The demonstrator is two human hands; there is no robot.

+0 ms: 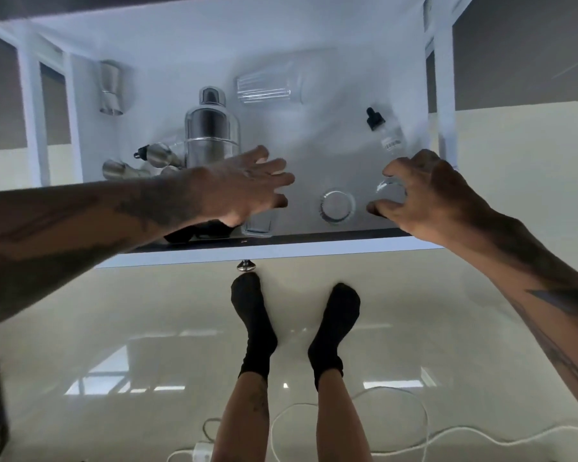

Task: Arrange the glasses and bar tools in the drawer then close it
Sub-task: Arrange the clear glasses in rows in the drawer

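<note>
The right hand [424, 195] curls its fingers around a clear drinking glass [390, 190] near the front right corner of the open white drawer [281, 251]. Just beside it stands another clear round glass [337, 206]. The left hand [247, 188] hovers with fingers spread, holding nothing, over the drawer's front edge. Behind it lies a steel cocktail shaker [211, 128]; a ribbed glass tumbler [267, 86] and a black-capped dropper bottle [384, 131] lie farther back.

- Bare drawer [314, 151] floor lies open mid-drawer, between the shaker [211, 128] and the dropper bottle [386, 135].
- The left side is crowded: shaker, jigger [111, 90], steel pieces [137, 163].
- A ribbed glass [267, 86] lies across the back.
- An upright glass [337, 206] blocks the front.
</note>
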